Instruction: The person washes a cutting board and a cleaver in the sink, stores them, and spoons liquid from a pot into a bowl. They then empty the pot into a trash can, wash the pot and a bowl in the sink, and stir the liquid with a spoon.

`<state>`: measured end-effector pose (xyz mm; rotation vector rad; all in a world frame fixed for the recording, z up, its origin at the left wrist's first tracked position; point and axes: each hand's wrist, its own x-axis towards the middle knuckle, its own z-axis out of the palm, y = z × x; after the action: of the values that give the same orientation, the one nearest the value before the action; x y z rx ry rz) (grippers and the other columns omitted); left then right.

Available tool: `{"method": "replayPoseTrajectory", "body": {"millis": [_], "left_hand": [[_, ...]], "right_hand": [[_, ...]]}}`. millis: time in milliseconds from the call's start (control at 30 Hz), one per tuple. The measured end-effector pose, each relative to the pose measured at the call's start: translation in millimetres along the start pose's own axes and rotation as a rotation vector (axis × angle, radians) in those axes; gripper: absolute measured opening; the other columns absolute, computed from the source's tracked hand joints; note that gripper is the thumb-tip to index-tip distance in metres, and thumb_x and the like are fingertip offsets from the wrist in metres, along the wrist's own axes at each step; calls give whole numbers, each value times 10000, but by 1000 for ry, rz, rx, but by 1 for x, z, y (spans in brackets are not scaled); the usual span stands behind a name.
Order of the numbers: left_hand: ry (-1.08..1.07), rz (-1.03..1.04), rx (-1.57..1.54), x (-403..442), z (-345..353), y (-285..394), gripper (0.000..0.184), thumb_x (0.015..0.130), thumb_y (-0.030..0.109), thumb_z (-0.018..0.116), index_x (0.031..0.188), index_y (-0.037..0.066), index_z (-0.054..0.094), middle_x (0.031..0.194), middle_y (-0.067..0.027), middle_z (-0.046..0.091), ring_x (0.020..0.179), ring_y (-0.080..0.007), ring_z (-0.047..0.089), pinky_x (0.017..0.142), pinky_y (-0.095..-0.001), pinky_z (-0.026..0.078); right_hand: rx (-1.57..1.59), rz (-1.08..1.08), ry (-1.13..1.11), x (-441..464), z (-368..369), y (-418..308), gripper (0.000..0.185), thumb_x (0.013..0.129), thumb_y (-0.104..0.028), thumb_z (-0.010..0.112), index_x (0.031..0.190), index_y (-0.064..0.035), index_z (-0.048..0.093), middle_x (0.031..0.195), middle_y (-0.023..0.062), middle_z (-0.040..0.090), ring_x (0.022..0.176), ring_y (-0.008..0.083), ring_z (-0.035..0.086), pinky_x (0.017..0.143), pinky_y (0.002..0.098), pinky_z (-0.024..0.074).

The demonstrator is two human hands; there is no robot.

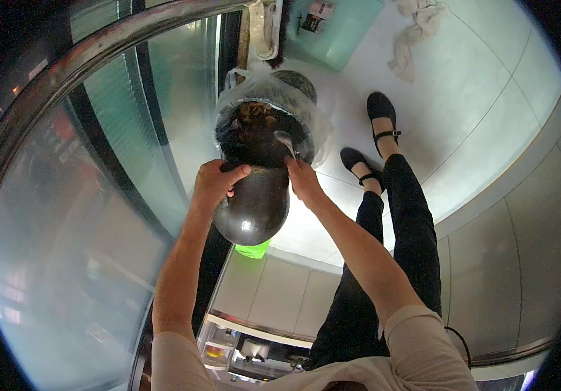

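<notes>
A dark, round-bellied pot (252, 207) is tilted at the centre, its mouth towards an open container lined with a clear plastic bag (319, 124). Dark brown matter (261, 124) lies inside the bag. My left hand (216, 182) is closed on the pot's rim at its left side. In my right hand (303, 177) is the handle of a metal spoon (285, 139), whose bowl is over the dark matter. The inside of the pot is hidden from view.
Glass sliding panels (85, 228) fill the left side. A translucent green bin (332, 32) stands at the top, near a crumpled cloth (414, 39) on the tiled floor. My shoes (380, 111) are right of the bag. Something bright green (252, 250) shows below the pot.
</notes>
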<state>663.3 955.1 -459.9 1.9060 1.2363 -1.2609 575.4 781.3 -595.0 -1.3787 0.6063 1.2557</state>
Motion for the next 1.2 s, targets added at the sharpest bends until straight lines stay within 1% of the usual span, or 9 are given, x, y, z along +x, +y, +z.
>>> {"method": "replayPoseTrajectory", "body": {"millis": [100, 233, 500, 600, 700, 800, 833, 967, 1200], "left_hand": [[-20, 44, -29, -5, -8, 2, 464, 655, 399, 760, 727, -17, 567, 602, -55, 556, 489, -126, 519, 430, -261, 448], [23, 70, 47, -20, -4, -1, 465, 665, 414, 748, 770, -11, 593, 592, -68, 573, 490, -138, 549, 439, -273, 462], [187, 276, 166, -22, 10, -32, 503, 631, 496, 732, 714, 22, 586, 563, -118, 587, 510, -252, 595, 502, -365, 467], [298, 410, 328, -36, 9, -28, 486, 620, 481, 740, 693, 30, 573, 565, -132, 585, 549, -304, 603, 508, -377, 464], [312, 390, 408, -54, 9, -13, 473, 602, 472, 750, 670, 44, 561, 568, -143, 581, 556, -330, 599, 495, -394, 456], [383, 490, 514, -57, 14, -17, 452, 596, 454, 758, 656, 56, 555, 570, -149, 579, 552, -341, 590, 484, -402, 451], [384, 475, 556, -59, 16, -15, 446, 595, 447, 760, 655, 58, 552, 571, -149, 580, 552, -343, 589, 483, -405, 451], [405, 471, 610, -56, 16, -11, 434, 594, 428, 764, 657, 61, 541, 574, -147, 582, 558, -351, 587, 488, -417, 453], [402, 483, 565, -39, 18, -20, 427, 609, 422, 753, 677, 54, 549, 602, -147, 592, 591, -357, 592, 517, -427, 461]], "right_hand": [[-48, -24, 14, -10, 2, -12, 525, 876, -460, 406, 929, 33, 579, 773, 150, 608, 694, 257, 570, 658, 360, 441], [-381, -138, -75, -25, -13, -42, 347, 933, -318, 333, 971, -29, 523, 792, 262, 582, 731, 407, 595, 596, 496, 483], [-676, -291, 15, -45, -32, -76, 300, 882, -334, 458, 967, -46, 453, 657, 168, 606, 620, 340, 618, 526, 465, 488], [-725, -539, -97, -41, -33, -73, 246, 853, -290, 504, 861, -45, 485, 697, 161, 609, 685, 342, 617, 614, 445, 479], [-761, -686, -366, -33, -28, -88, 132, 740, -141, 573, 792, -19, 571, 705, 182, 621, 677, 320, 630, 595, 459, 503], [-1124, -712, -561, -23, -14, -104, 98, 665, -106, 597, 697, -22, 634, 721, 169, 633, 689, 310, 636, 629, 445, 510], [-1237, -842, -520, -21, -13, -104, 78, 631, -99, 606, 639, -38, 654, 661, 148, 632, 647, 291, 640, 553, 422, 497], [-1222, -1030, -351, -8, -4, -84, 69, 649, -93, 597, 652, -43, 645, 659, 131, 631, 634, 257, 641, 528, 383, 504], [-1157, -960, -83, 8, -38, -102, 115, 664, -72, 594, 768, -23, 578, 752, 98, 589, 707, 233, 627, 549, 339, 514]]}}
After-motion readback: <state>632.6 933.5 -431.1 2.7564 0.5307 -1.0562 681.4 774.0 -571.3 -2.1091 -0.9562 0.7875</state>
